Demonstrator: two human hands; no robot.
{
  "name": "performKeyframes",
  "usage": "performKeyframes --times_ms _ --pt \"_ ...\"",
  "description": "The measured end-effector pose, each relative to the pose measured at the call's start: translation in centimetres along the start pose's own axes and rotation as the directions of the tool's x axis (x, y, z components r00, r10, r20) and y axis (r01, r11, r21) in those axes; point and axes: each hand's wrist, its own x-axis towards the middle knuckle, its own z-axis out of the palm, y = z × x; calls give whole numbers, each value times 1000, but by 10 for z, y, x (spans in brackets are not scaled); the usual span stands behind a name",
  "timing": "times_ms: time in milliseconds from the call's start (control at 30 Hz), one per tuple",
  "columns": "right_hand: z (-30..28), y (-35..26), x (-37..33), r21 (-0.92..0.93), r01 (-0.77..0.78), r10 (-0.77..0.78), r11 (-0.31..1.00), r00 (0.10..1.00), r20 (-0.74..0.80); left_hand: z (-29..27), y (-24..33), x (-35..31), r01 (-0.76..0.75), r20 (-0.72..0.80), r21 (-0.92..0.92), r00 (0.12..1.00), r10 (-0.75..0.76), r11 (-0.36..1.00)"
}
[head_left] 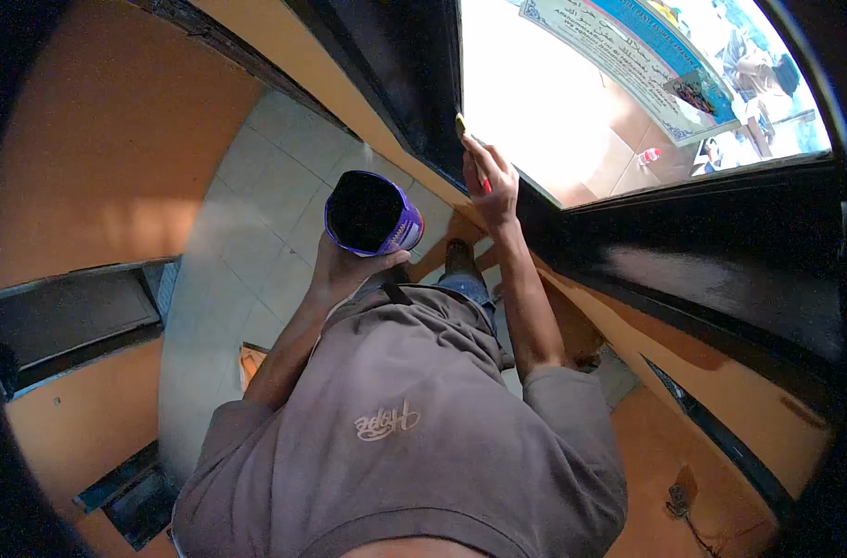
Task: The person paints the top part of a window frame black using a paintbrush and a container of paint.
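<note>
My left hand (349,268) is wrapped round a purple paint can (334,225), held out in front of my body with its mouth up. The can's inside looks black, and I cannot make out how full it is. In my right hand (500,197) is a slim paintbrush (460,125) with a red part showing between the fingers. Its tip is at the inner edge of a glossy black frame (421,102), beside a bright glass pane (521,84). Whether the bristles touch the frame or the glass is hard to see.
The black lower rail (702,223) runs off to the right above an orange wall. A printed poster (628,74) shows at the pane. Pale tiles (265,186) cover the floor. An opening with a dark frame (79,316) is at the left, and a cable fitting (677,502) at lower right.
</note>
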Motion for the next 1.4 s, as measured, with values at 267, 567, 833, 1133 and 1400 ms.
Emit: performKeyframes --times_ms 267,567,833,1133,1400 --pt "-25 -49 69 83 211 -186 974 953 -240 6 0 -11 72 -13 -265 997 -78 962" --pt "-6 -52 38 94 105 -89 990 982 -164 5 2 -17 8 -65 -161 998 -19 987" --pt "22 -51 42 17 -145 146 989 972 -184 0 6 -16 -2 -60 -116 998 -5 993" --pt "-6 -82 74 213 233 -161 949 937 -310 -1 -1 -23 -7 -113 -140 994 -9 990" --pt "52 16 -38 88 -223 236 971 950 -202 -6 3 -21 -94 -126 -84 989 83 992"
